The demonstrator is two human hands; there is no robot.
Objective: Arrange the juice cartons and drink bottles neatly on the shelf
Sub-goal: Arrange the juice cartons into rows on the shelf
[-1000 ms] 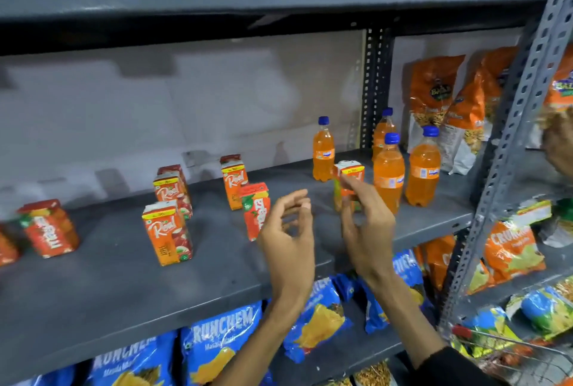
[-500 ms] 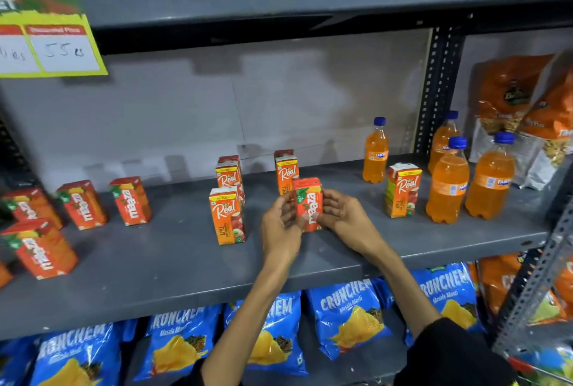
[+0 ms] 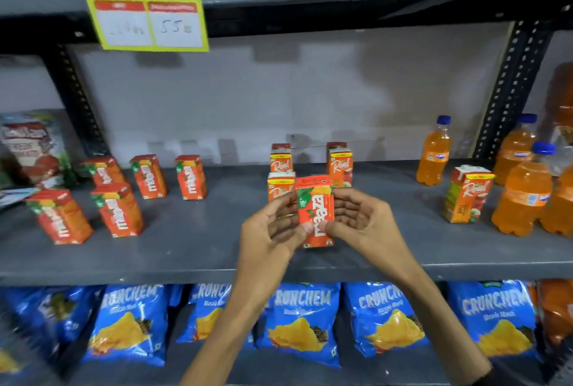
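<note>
The mango juice carton (image 3: 315, 211) stands upright at the middle of the grey shelf (image 3: 198, 249), gripped between the left hand (image 3: 273, 230) and right hand (image 3: 359, 218), fingers curled around its sides, just before three apple juice cartons (image 3: 340, 165).

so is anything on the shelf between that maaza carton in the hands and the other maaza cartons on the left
Nothing visible. The shelf is bare between the held maaza carton and the nearest maaza cartons. The Real cartons stand behind it, off that path.
</note>
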